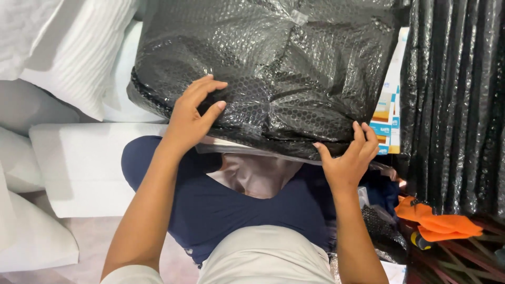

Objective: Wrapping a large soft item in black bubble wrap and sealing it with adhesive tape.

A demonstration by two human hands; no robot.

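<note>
Seated person, legs in dark blue trousers (221, 205), with a large parcel wrapped in black bubble wrap (273, 68) resting across the lap and reaching away to the top of the view. Left hand (192, 118) lies spread and open on the parcel's near left side, fingers curved over the wrap, pressing rather than pinching. Right hand (351, 155) grips the parcel's near right edge, thumb under and fingers curled over the wrap's lower fold. A strip of clear tape (299, 17) shows near the parcel's top; folds are gathered toward the middle. The step in hand looks like smoothing and holding down the wrap on a bundle already covered; I judge the next move needs both hands to keep the loose lower edge taut so it does not spring open. What the parcel holds cannot be seen through the wrap. White foam sheets (89, 163) lie at the left. At the right, a hanging stack of black bubble wrap (457, 100), cardboard boxes with blue and white print (390, 115) just behind the parcel, and an orange cloth (436, 218) lower down.
</note>
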